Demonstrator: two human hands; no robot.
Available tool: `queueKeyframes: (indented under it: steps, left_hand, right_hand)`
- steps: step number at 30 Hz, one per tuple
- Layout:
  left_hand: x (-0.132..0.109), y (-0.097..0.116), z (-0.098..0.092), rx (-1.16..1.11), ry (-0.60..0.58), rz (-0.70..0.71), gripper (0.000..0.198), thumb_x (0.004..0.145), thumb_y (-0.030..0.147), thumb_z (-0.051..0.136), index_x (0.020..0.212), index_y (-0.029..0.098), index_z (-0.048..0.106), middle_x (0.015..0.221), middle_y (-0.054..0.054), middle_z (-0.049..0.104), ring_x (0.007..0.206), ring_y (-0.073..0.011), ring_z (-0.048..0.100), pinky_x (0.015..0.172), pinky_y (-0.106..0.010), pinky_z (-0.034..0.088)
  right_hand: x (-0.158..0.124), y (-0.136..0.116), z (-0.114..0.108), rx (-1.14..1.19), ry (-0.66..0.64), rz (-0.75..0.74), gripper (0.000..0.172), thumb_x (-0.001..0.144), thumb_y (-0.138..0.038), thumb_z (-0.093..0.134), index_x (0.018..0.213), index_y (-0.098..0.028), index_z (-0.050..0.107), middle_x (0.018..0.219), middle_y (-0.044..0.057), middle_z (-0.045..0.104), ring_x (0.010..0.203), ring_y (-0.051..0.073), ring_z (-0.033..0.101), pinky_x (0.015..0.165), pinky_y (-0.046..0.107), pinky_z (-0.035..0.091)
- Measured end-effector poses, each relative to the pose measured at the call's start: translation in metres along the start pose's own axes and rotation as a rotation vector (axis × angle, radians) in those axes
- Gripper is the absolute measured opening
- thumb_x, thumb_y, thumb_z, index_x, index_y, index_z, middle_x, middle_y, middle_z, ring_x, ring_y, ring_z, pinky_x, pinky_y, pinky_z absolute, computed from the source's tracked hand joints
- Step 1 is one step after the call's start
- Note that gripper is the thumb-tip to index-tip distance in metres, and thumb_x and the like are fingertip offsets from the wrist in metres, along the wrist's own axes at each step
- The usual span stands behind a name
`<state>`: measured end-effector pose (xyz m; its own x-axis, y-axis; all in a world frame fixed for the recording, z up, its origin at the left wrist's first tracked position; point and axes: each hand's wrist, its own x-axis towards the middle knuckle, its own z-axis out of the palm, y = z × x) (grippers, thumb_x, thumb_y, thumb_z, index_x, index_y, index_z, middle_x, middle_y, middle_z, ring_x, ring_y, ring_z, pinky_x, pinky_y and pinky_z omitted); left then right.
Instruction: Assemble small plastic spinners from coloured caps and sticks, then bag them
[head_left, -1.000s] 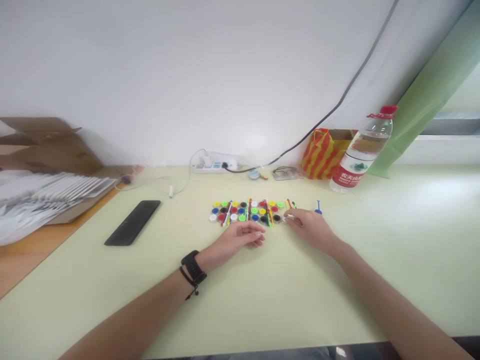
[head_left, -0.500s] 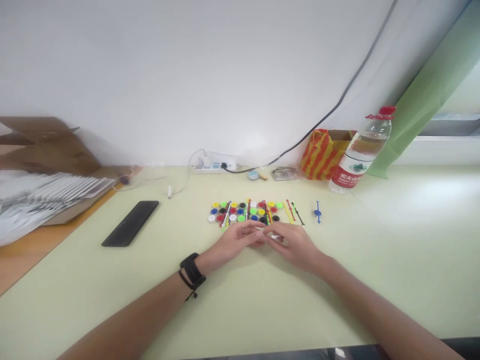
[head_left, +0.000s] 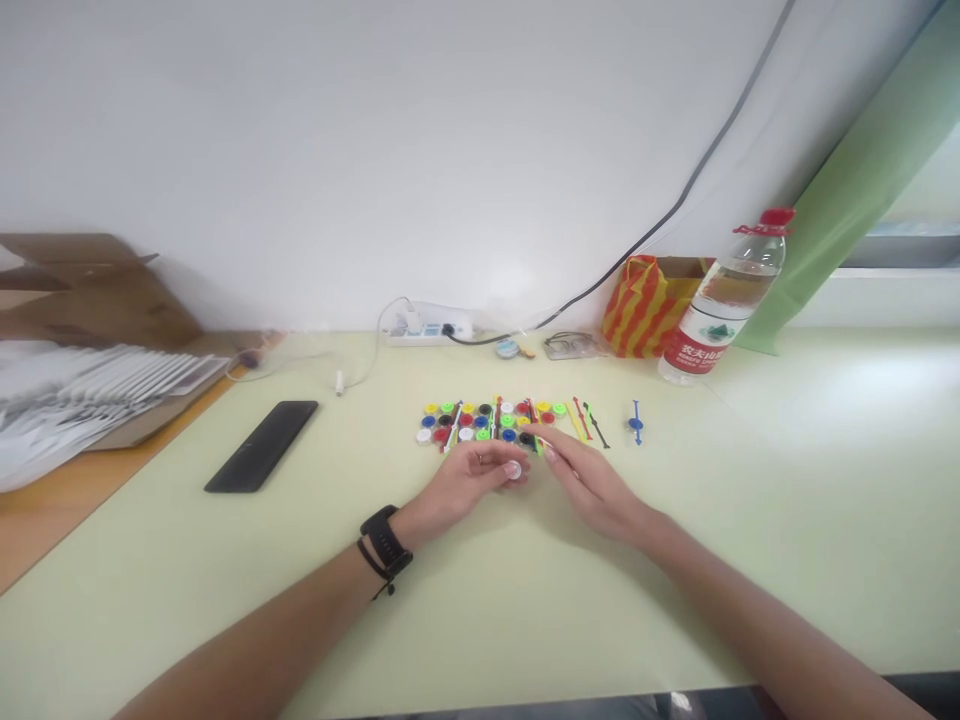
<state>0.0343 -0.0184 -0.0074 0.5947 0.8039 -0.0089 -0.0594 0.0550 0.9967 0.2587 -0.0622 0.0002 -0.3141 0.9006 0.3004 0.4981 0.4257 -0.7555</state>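
Observation:
Rows of small coloured round discs [head_left: 487, 421] with thin coloured sticks among them lie on the pale green table [head_left: 525, 600]. My left hand [head_left: 469, 478], with a black watch on its wrist, pinches a small white disc [head_left: 513, 468] just in front of the rows. Beside it my right hand [head_left: 589, 478] lies with fingers stretched out, its fingertips touching the right end of the rows and holding nothing. A few loose sticks [head_left: 587, 421] and a blue spinner stick [head_left: 636, 424] rest further right.
A black phone [head_left: 262, 444] lies at the left. A water bottle [head_left: 721, 300], a striped bag [head_left: 641, 307], glasses [head_left: 574, 345] and a power strip [head_left: 431, 327] stand along the wall. White packets [head_left: 82, 385] and cardboard fill the far left.
My right hand came from the right end of the rows to my left hand, passed it a white disc, then stretched back towards the rows. My left hand now pinches the disc.

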Motion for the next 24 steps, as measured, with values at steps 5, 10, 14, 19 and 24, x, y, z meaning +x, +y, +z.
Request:
queueKeyframes:
  steps: [5, 10, 14, 19, 24]
  left_hand:
    - [0.001, -0.003, 0.001, 0.000, 0.036, -0.016, 0.033, 0.087, 0.039, 0.078, 0.111, 0.017, 0.076, 0.109, -0.012, 0.077, 0.096, -0.0216, 0.072, 0.093, -0.036, 0.055]
    - [0.002, -0.004, 0.001, -0.009, 0.040, -0.036, 0.033, 0.086, 0.038, 0.078, 0.111, 0.016, 0.077, 0.118, -0.012, 0.076, 0.111, -0.0259, 0.070, 0.103, -0.040, 0.053]
    - [0.002, -0.005, 0.001, -0.025, 0.020, -0.044, 0.040, 0.080, 0.033, 0.085, 0.114, 0.016, 0.075, 0.117, -0.012, 0.076, 0.113, -0.0274, 0.070, 0.102, -0.040, 0.054]
    - [0.001, -0.007, 0.001, 0.011, 0.021, -0.030, 0.038, 0.082, 0.034, 0.083, 0.115, 0.017, 0.075, 0.111, -0.012, 0.077, 0.106, -0.0252, 0.072, 0.099, -0.039, 0.055]
    - [0.000, -0.005, 0.004, 0.066, 0.030, -0.007, 0.036, 0.083, 0.035, 0.082, 0.113, 0.017, 0.076, 0.105, -0.010, 0.077, 0.097, -0.0224, 0.072, 0.092, -0.036, 0.058]
  right_hand:
    - [0.000, -0.004, -0.003, 0.024, 0.041, 0.074, 0.024, 0.108, -0.036, 0.031, 0.109, -0.023, 0.052, 0.092, 0.004, 0.057, 0.078, 0.020, 0.052, 0.072, 0.034, 0.047]
    - [0.004, -0.002, -0.005, 0.041, 0.028, -0.036, 0.031, 0.106, -0.032, 0.038, 0.123, -0.023, 0.063, 0.100, 0.008, 0.055, 0.092, 0.022, 0.055, 0.079, 0.036, 0.049]
    - [0.002, 0.000, -0.004, 0.053, -0.026, -0.016, 0.046, 0.107, -0.032, 0.033, 0.150, -0.029, 0.049, 0.106, 0.009, 0.055, 0.104, 0.025, 0.056, 0.096, 0.045, 0.050]
    - [-0.002, 0.002, -0.002, 0.044, -0.083, 0.029, 0.054, 0.108, -0.037, 0.033, 0.162, -0.031, 0.029, 0.148, 0.011, 0.050, 0.140, 0.028, 0.043, 0.121, 0.053, 0.031]
    - [-0.006, 0.006, -0.002, 0.060, -0.128, 0.051, 0.053, 0.108, -0.042, 0.033, 0.161, -0.034, 0.031, 0.165, 0.005, 0.035, 0.153, 0.028, 0.028, 0.125, 0.053, 0.026]
